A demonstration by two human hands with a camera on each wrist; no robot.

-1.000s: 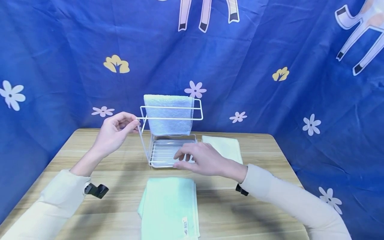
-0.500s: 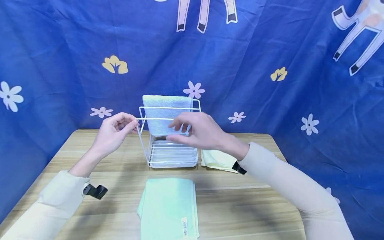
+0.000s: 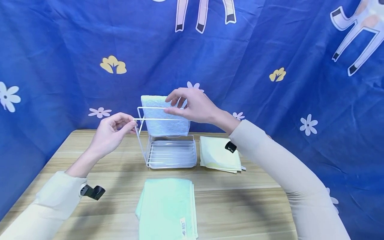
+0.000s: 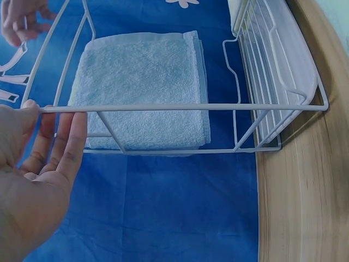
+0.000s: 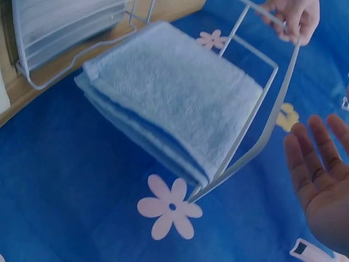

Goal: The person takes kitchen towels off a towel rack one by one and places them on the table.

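Note:
My left hand [image 3: 112,133] pinches the upper left front corner of a white wire rack [image 3: 159,119]. In the left wrist view its thumb and fingertips lie on the rack's rod [image 4: 163,107]. A folded light-blue towel [image 3: 163,128] hangs over the rack's rear upper bar. My right hand [image 3: 195,105] is raised near the rack's top right and hides part of the towel in the head view. Its fingers are loosely bent and hold nothing. In the right wrist view a gap separates this hand [image 5: 327,188] from the hanging towel [image 5: 174,93].
The rack's base holds a shallow pale tray [image 3: 172,165]. A folded pale-yellow cloth [image 3: 216,155] lies on the wooden table [image 3: 240,203] right of the rack. Nearer the front is a folded mint-green towel [image 3: 166,206] with a small label. Behind the table hangs a blue patterned curtain [image 3: 150,43].
My right hand has risen from in front of the rack's base to the top of the rack. The left hand keeps its hold on the corner. Rack and towels look unmoved.

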